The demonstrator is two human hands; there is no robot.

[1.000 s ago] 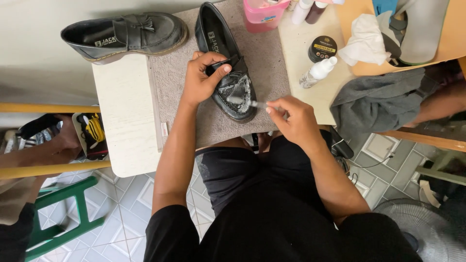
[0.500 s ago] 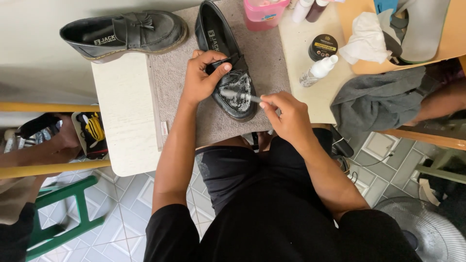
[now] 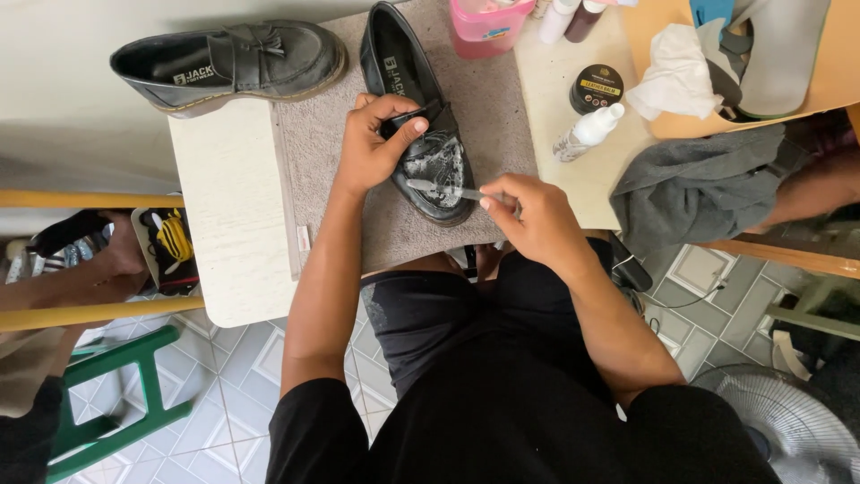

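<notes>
Pale tabletop (image 3: 228,215) carries a grey mat (image 3: 327,143) that catches the mess. On it, at 12 o'clock from the body, lies a black shoe (image 3: 421,116), toe white with foam. The left hand (image 3: 372,143) has its fingers clamped on the vamp to steady it; the right hand (image 3: 528,220), at 3 o'clock, has fingers pinched together on a small brush (image 3: 439,189) touching the toe.

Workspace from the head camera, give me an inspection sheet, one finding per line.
Surface: white table with grey mat.
Job's things: black shoe, toe foamy; small brush on it.
Clutter: second shoe, pink tub, round tin, white bottle, grey cloth.
Hands: left hand grips shoe; right hand holds brush.
Cables: cord on floor.
Surroundings: tiled floor, green stool, fan.
</notes>
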